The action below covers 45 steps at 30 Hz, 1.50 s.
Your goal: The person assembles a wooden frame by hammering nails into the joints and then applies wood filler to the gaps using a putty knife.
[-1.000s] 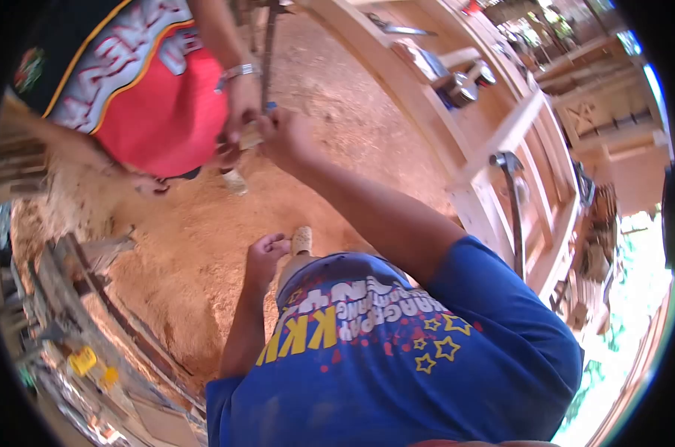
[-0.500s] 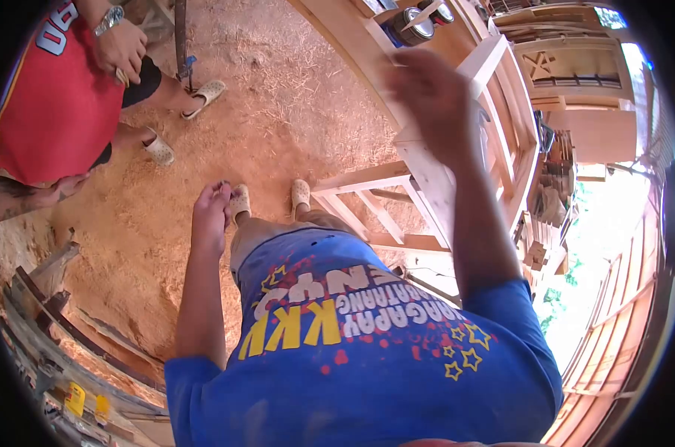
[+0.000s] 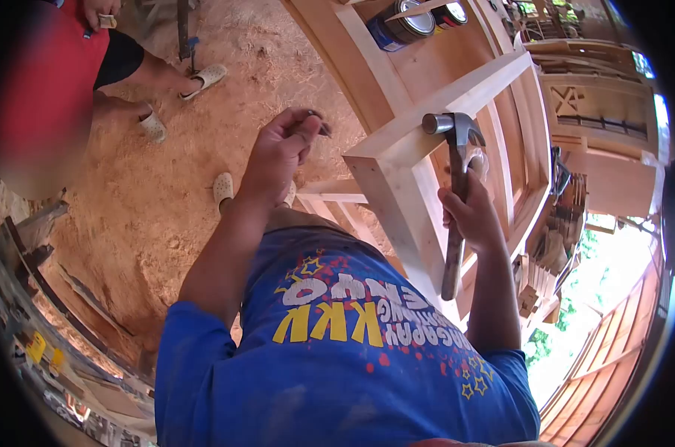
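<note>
My right hand (image 3: 471, 208) is wrapped round the wooden handle of a claw hammer (image 3: 459, 164), its metal head upward over the frame. The pale wooden frame (image 3: 404, 201) stands at the right, with its near corner between my hands. My left hand (image 3: 285, 153) is raised left of that corner, apart from the wood. Its fingers are pinched on a small dark thing at the fingertips, too small to name.
Two paint cans (image 3: 406, 28) rest within the woodwork at the top. A co-worker in a red shirt (image 3: 61, 74) stands at the upper left on the dirt floor. Scrap wood (image 3: 46, 283) lies at the lower left, and stacked boards (image 3: 561, 223) at the right.
My right hand now has the hammer in it; no hammer showed before. My left hand has risen and moved right, towards the frame. The view has shifted, and the frame appears larger.
</note>
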Tool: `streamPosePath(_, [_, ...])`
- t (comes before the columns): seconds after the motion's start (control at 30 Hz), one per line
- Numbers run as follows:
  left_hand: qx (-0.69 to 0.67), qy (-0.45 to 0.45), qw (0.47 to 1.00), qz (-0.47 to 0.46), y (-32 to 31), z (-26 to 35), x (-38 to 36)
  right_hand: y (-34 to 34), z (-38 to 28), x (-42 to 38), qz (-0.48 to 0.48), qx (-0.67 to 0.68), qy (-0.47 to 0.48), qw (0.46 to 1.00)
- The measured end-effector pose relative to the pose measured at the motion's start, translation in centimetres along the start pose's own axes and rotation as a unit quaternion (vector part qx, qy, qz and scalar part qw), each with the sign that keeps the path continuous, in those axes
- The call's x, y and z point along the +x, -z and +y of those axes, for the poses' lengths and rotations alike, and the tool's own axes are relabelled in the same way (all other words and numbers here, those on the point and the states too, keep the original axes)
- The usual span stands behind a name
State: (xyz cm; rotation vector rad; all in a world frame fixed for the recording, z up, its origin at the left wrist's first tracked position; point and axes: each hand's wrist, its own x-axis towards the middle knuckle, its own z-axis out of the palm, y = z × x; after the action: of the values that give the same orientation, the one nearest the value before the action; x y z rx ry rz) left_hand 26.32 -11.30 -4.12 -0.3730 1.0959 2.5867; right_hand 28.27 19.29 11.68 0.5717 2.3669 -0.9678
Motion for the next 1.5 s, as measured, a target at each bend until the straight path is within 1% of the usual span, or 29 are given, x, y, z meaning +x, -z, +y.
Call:
streamPosePath(0.1, [0.05,-0.024,0.998,0.01,-2.1,-0.3,0.1,1.2,-1.2,0.2,0.049,-0.073,0.034,0.996])
streamPosePath(0.17, [0.039,-0.014,0.999,0.011,-2.3,-0.3,0.1,4.0,-1.9,1.2,0.079,-0.191,0.133,0.969])
streamPosePath(0.23, [0.036,-0.006,0.999,0.004,-2.4,-0.3,0.7,5.4,-5.9,0.6,0.142,-0.301,0.148,0.931])
streamPosePath(0.3, [0.039,0.006,0.999,-0.007,-2.4,-0.3,1.3,6.8,-9.8,0.5,0.15,-0.309,0.166,0.924])
streamPosePath(0.33, [0.032,-0.001,0.999,-0.029,-2.2,-0.3,1.7,7.3,-10.9,0.8,0.158,-0.293,0.203,0.921])
streamPosePath(0.37, [0.023,-0.009,0.998,-0.052,-2.0,-0.5,2.2,7.8,-12.0,1.3,0.14,-0.299,0.238,0.913])
streamPosePath(0.4, [0.02,-0.008,0.998,-0.055,-1.9,-0.5,2.3,7.8,-12.9,2.3,0.123,-0.295,0.244,0.916])
streamPosePath(0.43, [0.017,-0.006,0.998,-0.058,-1.8,-0.5,2.5,7.6,-13.6,3.2,0.105,-0.29,0.247,0.918])
streamPosePath(0.53, [0.039,0.009,0.999,-0.007,-0.7,0.6,3.3,5.9,-16.7,4.5,0.074,-0.375,0.221,0.897])
streamPosePath(0.63, [0.103,0.032,0.994,0.033,2.2,-1.1,4.4,4.0,-16.5,6.0,0.078,-0.428,0.206,0.877])
streamPosePath(0.67, [0.093,0.086,0.992,0.003,2.9,-2.2,4.2,3.3,-16.9,6.1,0.064,-0.454,0.164,0.874])
streamPosePath(0.73, [0.069,0.193,0.977,-0.058,3.4,-3.7,3.7,2.6,-16.5,7.0,0.052,-0.457,0.139,0.877])
streamPosePath(0.77, [0.017,0.225,0.971,-0.076,3.9,-4.1,3.5,2.3,-16.4,7.3,0.049,-0.457,0.126,0.879])
streamPosePath(0.8, [-0.035,0.255,0.961,-0.097,4.0,-4.2,3.2,1.8,-16.5,7.5,0.043,-0.456,0.133,0.879])
streamPosePath(0.83, [-0.087,0.283,0.948,-0.119,3.9,-4.2,3.0,1.6,-16.5,7.8,0.04,-0.452,0.128,0.882])
streamPosePath(0.97, [-0.16,0.317,0.926,-0.124,3.3,-4.2,2.8,1.3,-16.6,8.2,0.035,-0.452,0.122,0.883])
streamPosePath(1.07, [-0.165,0.308,0.925,-0.15,4.0,-4.1,3.3,1.0,-17.3,8.5,0.029,-0.458,0.137,0.878])
streamPosePath(1.17, [-0.149,0.303,0.93,-0.144,4.0,-3.3,3.3,0.9,-18.1,8.7,0.021,-0.455,0.162,0.875])
streamPosePath(1.27, [-0.085,0.289,0.947,-0.11,4.1,-1.6,3.3,0.9,-18.6,9.1,0.026,-0.463,0.176,0.868])
streamPosePath(1.3, [-0.04,0.236,0.968,-0.072,4.2,-1.4,3.5,0.9,-18.8,9.1,0.03,-0.469,0.177,0.865])
streamPosePath(1.33, [0.005,0.183,0.983,-0.034,4.3,-1.2,3.7,0.7,-19.1,9.0,0.045,-0.479,0.182,0.858])
streamPosePath(1.37, [0.05,0.128,0.99,0.003,4.2,-1.0,3.9,0.8,-19.3,9.1,0.04,-0.47,0.191,0.861])
streamPosePath(1.4, [0.034,0.109,0.993,0.03,3.4,0.1,3.8,1.0,-19.4,9.3,0.035,-0.462,0.201,0.863])
streamPosePath(1.43, [0.028,0.108,0.994,-0.005,2.4,0.6,3.7,1.1,-19.4,9.5,0.029,-0.453,0.213,0.865])
streamPosePath(1.47, [0.022,0.105,0.994,-0.037,1.2,1.0,3.4,1.1,-19.3,9.7,0.037,-0.469,0.218,0.855])
streamPosePath(1.5, [0.016,0.1,0.992,-0.069,0.2,1.1,3.3,1.0,-19.3,9.8,0.029,-0.463,0.217,0.859])
